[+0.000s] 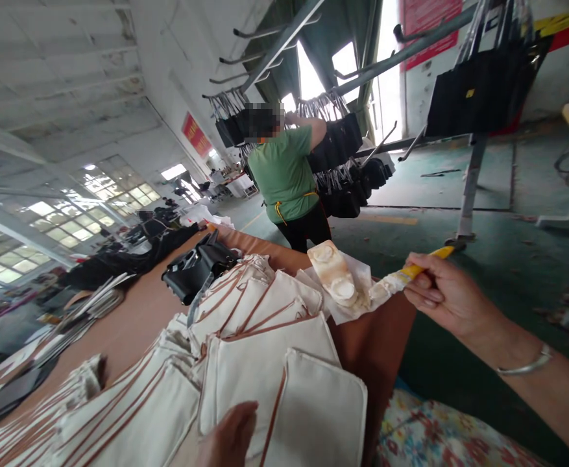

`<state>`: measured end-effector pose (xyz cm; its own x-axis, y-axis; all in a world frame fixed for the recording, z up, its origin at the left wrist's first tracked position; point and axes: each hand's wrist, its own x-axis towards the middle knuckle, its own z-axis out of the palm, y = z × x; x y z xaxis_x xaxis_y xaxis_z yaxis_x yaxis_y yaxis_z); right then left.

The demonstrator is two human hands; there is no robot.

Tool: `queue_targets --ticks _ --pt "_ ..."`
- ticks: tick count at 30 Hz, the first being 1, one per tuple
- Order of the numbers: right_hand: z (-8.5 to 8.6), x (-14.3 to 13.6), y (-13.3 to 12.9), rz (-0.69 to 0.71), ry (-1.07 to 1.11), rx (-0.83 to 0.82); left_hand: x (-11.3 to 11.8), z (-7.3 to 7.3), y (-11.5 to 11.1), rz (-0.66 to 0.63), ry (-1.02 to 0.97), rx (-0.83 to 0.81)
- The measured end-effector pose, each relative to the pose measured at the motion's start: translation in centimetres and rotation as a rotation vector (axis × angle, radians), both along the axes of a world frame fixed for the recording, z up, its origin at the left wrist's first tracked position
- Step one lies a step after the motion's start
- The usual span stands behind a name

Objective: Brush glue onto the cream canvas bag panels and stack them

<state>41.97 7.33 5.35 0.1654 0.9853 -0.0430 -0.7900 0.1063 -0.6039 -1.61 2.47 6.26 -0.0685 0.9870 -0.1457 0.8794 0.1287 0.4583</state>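
Observation:
In my right hand [442, 288] is a glue brush [413, 271] with a yellow handle, its bristle end caked in whitish glue. That brush end lies beside a crusted glue container [333, 272], which stands on a glue-stained white sheet [350, 310] at the table corner. My left hand [230, 431], blurred and cut off by the bottom edge, is over the off-white bag panels; its grip is hidden. Nearest to it is a panel with rounded corners [320, 408], overlapping another off-white panel [269, 363]. More panels with brown edges [133, 395] lie fanned in overlapping rows to the left.
A black handbag [199, 266] sits on the brown table [138, 318] behind the panels. Flat strips [80, 311] lie at left. Beyond the table, a person in a green shirt [281, 168] stands by a rack hung with black bags [335, 139]. Another black bag [476, 94] hangs at right.

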Motion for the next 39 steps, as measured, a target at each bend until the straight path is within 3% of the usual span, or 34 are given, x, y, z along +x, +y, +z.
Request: queue_targets --ticks 5,8,11,16,21,25,30,36,39 --pt "-1.9 -4.5 0.0 0.104 -0.069 -0.017 5.9 -4.6 2.6 0.028 -0.061 0.051" --pt "-2.7 -6.9 0.0 0.083 -0.176 -0.018 6.9 -6.3 3.8 0.086 -0.118 0.062" --pt "-3.0 -9.1 0.4 0.104 -0.294 -0.029 7.0 -7.0 4.0 0.049 -0.262 0.012" --pt "-2.4 -11.6 1.1 0.143 -0.47 0.031 7.8 -6.6 2.8 -0.033 -0.494 -0.057" --pt "-2.3 -12.9 0.9 0.173 -0.677 0.23 9.5 -4.8 1.5 -0.016 -0.787 -0.062" --pt "-2.0 -13.1 0.9 0.068 -0.824 0.369 10.3 -3.7 1.1 -0.077 -0.738 -0.064" --pt "-0.6 -11.4 0.9 -0.076 -0.926 0.384 10.5 -3.9 0.7 -0.038 -0.792 -0.057" --pt "-0.7 -11.4 0.2 0.047 -0.905 0.45 10.9 -4.6 0.3 -0.03 -0.758 0.014" --pt "-0.6 -10.9 0.5 -0.055 -0.932 0.437 11.1 -5.1 -0.5 -0.083 -0.631 0.18"
